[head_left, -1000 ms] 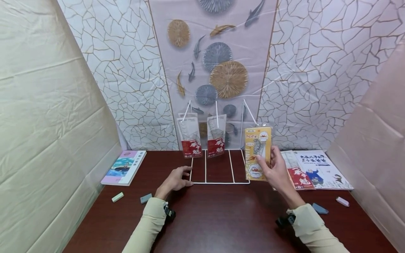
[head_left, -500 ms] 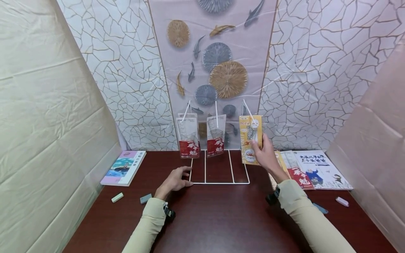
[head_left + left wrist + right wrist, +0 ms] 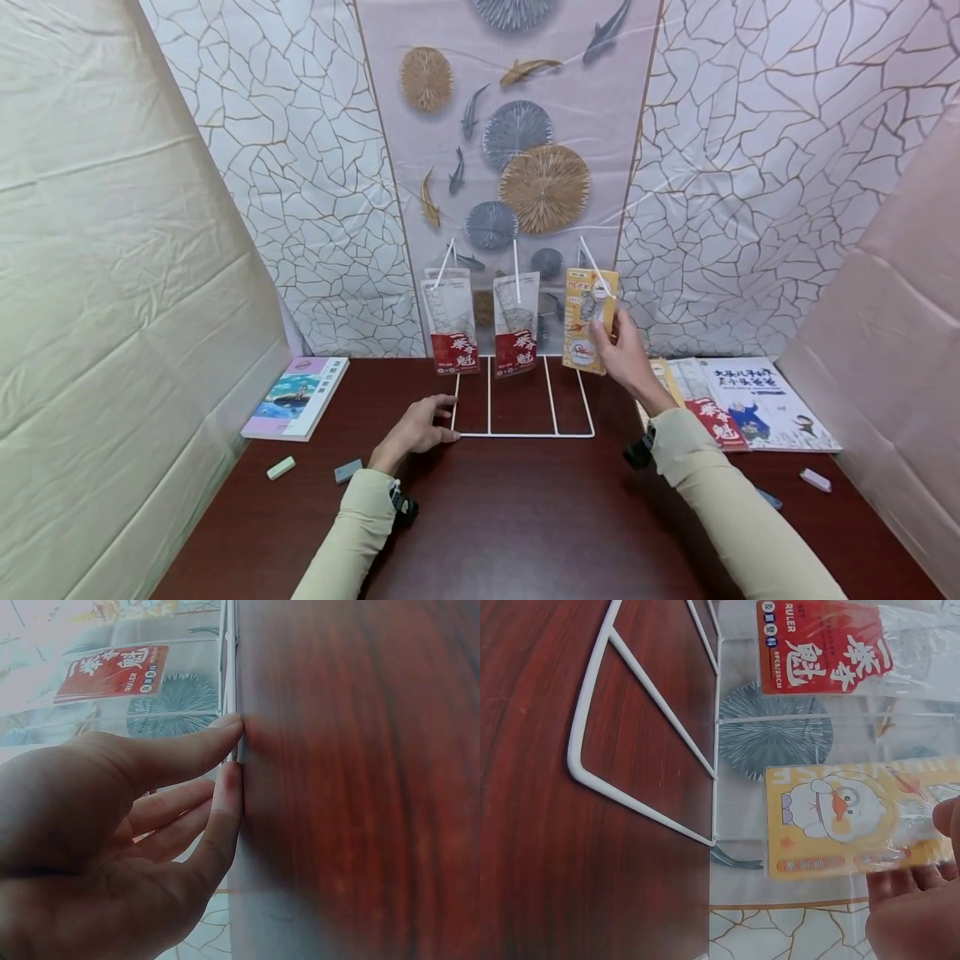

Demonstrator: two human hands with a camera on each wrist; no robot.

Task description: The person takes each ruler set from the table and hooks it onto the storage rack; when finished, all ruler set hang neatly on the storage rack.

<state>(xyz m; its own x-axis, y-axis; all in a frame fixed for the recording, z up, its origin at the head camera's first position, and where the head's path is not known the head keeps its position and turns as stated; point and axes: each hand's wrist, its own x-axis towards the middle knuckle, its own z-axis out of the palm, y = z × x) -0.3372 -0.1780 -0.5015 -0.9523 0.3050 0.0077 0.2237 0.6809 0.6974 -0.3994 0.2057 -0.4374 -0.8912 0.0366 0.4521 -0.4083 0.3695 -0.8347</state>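
My right hand grips the lower right side of a yellow duck-print packet, thumb on its front. The rack's right white hook crosses the packet's upper front, its tip in front of the card. A cartoon duck and a clear sleeve show on the packet in the right wrist view. Down at the left front corner of the white wire rack, my left hand rests its thumb and index fingertips against the base wire. Red-and-clear ruler packets hang from the left hook, and another ruler packet from the middle one.
On the right lie a white book, a red ruler packet and a partly hidden yellow packet. A pink-and-blue book lies left. Small erasers are near both sides. A patterned cloth wall stands behind the rack.
My right hand has moved the yellow packet left and back, up to the right hook, and the hook tip now shows in front of it. My left hand has stayed at the rack's corner.
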